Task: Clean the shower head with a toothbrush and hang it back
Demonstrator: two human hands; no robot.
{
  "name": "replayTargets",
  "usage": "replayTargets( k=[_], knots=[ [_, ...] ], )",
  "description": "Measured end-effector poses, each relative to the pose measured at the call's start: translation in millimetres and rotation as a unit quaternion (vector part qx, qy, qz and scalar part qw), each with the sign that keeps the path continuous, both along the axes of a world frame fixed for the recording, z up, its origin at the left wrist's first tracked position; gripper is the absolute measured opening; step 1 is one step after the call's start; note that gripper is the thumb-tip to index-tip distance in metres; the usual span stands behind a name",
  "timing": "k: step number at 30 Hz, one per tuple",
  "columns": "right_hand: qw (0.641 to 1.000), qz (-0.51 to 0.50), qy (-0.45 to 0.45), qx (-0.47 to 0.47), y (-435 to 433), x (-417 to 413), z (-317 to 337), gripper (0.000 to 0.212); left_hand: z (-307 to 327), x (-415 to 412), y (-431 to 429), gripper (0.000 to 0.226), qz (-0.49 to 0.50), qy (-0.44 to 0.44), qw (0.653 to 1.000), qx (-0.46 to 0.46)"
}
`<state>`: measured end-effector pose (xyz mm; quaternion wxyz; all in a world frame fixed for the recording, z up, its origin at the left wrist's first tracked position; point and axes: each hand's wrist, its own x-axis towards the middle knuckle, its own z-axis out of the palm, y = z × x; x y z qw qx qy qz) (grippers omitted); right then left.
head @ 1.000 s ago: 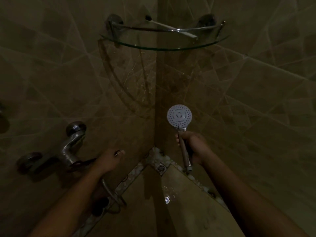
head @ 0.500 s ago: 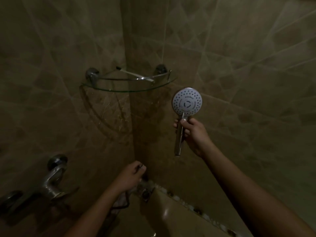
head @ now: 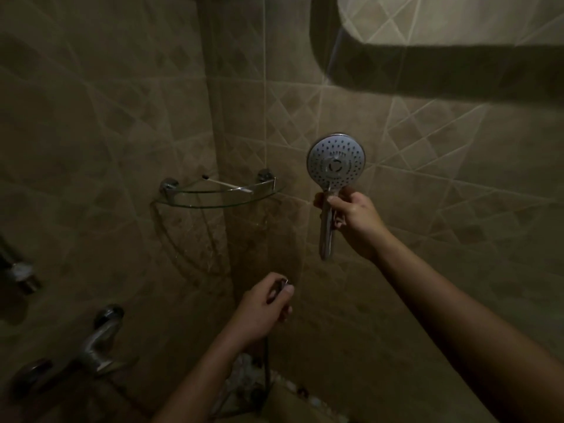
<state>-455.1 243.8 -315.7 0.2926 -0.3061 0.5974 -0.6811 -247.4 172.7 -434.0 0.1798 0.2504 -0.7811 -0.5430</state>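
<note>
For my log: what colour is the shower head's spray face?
Spray face: pale grey, dark nozzle dots; head view.

Curled fingers of the right hand (head: 351, 218) hide the upper handle of the round grey shower head (head: 335, 161). The left hand (head: 262, 309) covers all but a glint of a small metal piece (head: 283, 283), which is too hidden to identify. At the curved glass corner shelf's (head: 213, 204) back edge, the bristles of the thin white toothbrush (head: 227, 185) are too small to make out. The picture's left edge cuts off a chrome fitting (head: 21, 274).
</note>
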Motion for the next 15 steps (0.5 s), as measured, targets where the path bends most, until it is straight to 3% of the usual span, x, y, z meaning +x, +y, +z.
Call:
replayTargets(
  k=[15],
  knots=[
    [0.994,0.087,0.045,-0.040,42,23,37,0.027,42,6,57,0.011,0.028,0.054,0.998,-0.022]
  ],
)
